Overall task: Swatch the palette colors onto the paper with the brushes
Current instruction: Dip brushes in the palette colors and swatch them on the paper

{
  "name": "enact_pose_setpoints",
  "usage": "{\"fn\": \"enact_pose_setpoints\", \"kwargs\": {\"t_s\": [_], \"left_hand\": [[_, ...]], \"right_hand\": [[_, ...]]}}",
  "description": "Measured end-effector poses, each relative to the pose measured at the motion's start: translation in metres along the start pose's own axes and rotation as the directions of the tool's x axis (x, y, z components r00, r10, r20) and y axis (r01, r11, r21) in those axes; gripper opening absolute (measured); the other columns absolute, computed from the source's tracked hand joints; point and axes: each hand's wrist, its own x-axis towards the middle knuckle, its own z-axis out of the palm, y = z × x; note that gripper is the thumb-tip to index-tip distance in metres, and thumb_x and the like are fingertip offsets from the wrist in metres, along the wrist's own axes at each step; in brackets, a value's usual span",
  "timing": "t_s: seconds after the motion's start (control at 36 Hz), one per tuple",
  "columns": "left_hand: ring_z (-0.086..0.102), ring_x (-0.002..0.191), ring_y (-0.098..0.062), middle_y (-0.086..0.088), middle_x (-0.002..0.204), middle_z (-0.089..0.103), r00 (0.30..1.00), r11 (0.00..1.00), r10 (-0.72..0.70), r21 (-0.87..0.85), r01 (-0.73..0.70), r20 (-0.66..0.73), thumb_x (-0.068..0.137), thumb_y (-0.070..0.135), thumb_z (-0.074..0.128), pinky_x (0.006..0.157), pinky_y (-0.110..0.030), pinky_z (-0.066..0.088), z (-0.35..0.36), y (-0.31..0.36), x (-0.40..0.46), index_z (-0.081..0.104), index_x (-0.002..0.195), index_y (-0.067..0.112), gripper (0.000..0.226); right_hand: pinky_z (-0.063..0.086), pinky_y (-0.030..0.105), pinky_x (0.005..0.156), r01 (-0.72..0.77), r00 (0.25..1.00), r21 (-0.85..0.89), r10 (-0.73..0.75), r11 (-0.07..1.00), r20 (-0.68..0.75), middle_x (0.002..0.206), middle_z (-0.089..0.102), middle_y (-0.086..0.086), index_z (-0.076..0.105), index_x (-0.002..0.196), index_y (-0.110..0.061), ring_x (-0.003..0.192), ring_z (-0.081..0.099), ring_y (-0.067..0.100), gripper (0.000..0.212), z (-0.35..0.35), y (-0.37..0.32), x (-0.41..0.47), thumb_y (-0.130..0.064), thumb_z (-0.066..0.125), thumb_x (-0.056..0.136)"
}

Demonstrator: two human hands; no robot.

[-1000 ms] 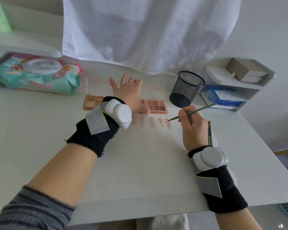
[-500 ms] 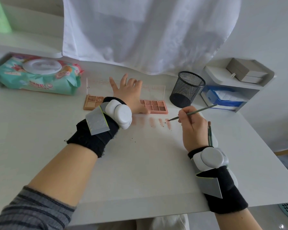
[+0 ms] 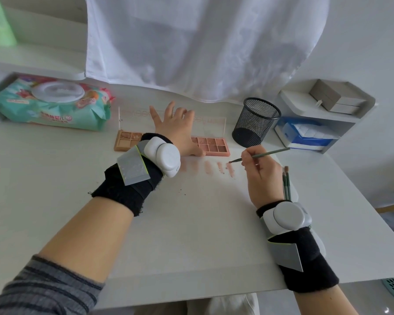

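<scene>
The fingers (image 3: 168,111) of the left hand (image 3: 175,130) are straight and spread, laid flat across the middle of the palette (image 3: 210,144), pressing it to the table (image 3: 43,178) and curled round nothing. The wrist is bent back, the forearm running up from the lower left, so the weight sits on the palm. If that pressure eases, the palette could slide when the brush next dips, and its clear lid (image 3: 214,120), standing open behind the hand, could get knocked.

To the right lies the paper (image 3: 191,223), with a row of pinkish swatches (image 3: 208,167) just in front of the palette. Loose specks of powder lie below them; a dragged wrist could smear these, or the strokes, into a smudge.

Further right, the right hand (image 3: 263,176) pinches a thin brush (image 3: 259,155) between thumb and curled fingers, handle pointing up to the right, tip at the top of the last swatch (image 3: 230,169). I cannot tell whether the tip touches the paper or hangs just above. Two spare brushes (image 3: 286,185) stand along the back of this hand, seemingly tucked into the grip; they could slip out. The mesh cup (image 3: 255,121) sits near the brush handle, so a wide swing could tip it.
</scene>
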Motion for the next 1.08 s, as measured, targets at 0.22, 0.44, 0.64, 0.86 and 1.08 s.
{"fn": "enact_pose_setpoints", "kwargs": {"t_s": [0.22, 0.44, 0.64, 0.86, 1.08], "left_hand": [[-0.006, 0.145, -0.028, -0.004, 0.149, 0.023, 1.0, 1.0, 0.0, 0.002, 0.0, -0.006, 0.068, 0.06, 0.07, 0.105, -0.068, -0.008, 0.0002, 0.0012, -0.0007, 0.021, 0.144, 0.016, 0.1], [-0.007, 0.145, -0.028, -0.004, 0.15, 0.022, 1.0, 1.0, 0.0, 0.002, 0.0, -0.008, 0.067, 0.061, 0.069, 0.105, -0.067, -0.009, 0.0003, 0.0001, -0.0001, 0.02, 0.144, 0.017, 0.101], [-0.007, 0.145, -0.028, -0.004, 0.15, 0.021, 1.0, 1.0, -0.003, 0.003, 0.003, -0.003, 0.068, 0.061, 0.069, 0.105, -0.067, -0.009, 0.0, 0.0012, -0.0008, 0.02, 0.145, 0.017, 0.102], [-0.008, 0.145, -0.029, -0.004, 0.151, 0.021, 1.0, 1.0, -0.001, -0.01, 0.001, 0.004, 0.069, 0.059, 0.069, 0.105, -0.067, -0.009, -0.0006, -0.0008, -0.0014, 0.019, 0.145, 0.017, 0.101], [-0.009, 0.144, -0.029, -0.002, 0.15, 0.02, 1.0, 1.0, 0.003, -0.009, -0.003, 0.026, 0.067, 0.06, 0.071, 0.105, -0.067, -0.011, -0.0057, -0.0051, -0.0016, 0.019, 0.145, 0.024, 0.1]], "right_hand": [[0.034, 0.009, 0.054, -0.033, 0.999, 0.043, 0.034, 0.999, -0.023, 0.069, 0.057, 0.026, 0.055, 0.08, 0.002, 0.067, 0.048, 0.023, 0.02, -0.0042, -0.0037, -0.0011, -0.01, 0.048, 0.094], [0.035, 0.011, 0.057, -0.051, 0.998, 0.054, 0.049, 0.997, 0.048, 0.066, 0.057, 0.02, 0.055, 0.077, 0.0, 0.066, 0.049, 0.02, 0.019, -0.0015, -0.0005, -0.0008, -0.01, 0.049, 0.093], [0.036, 0.011, 0.056, -0.029, 1.0, 0.047, 0.029, 0.998, 0.002, 0.065, 0.057, 0.018, 0.055, 0.08, -0.005, 0.064, 0.051, 0.019, 0.018, -0.0018, -0.001, -0.0014, -0.013, 0.048, 0.095], [0.034, 0.01, 0.054, -0.058, 0.998, 0.078, 0.057, 0.995, 0.008, 0.066, 0.055, 0.024, 0.054, 0.077, 0.001, 0.059, 0.044, 0.017, 0.019, -0.0032, -0.003, -0.002, -0.009, 0.049, 0.093], [0.041, 0.017, 0.059, -0.075, 0.996, 0.089, 0.078, 0.993, -0.03, 0.065, 0.059, 0.018, 0.056, 0.078, -0.012, 0.06, 0.051, 0.02, 0.018, -0.0021, 0.0016, 0.0, -0.017, 0.049, 0.094]]}}
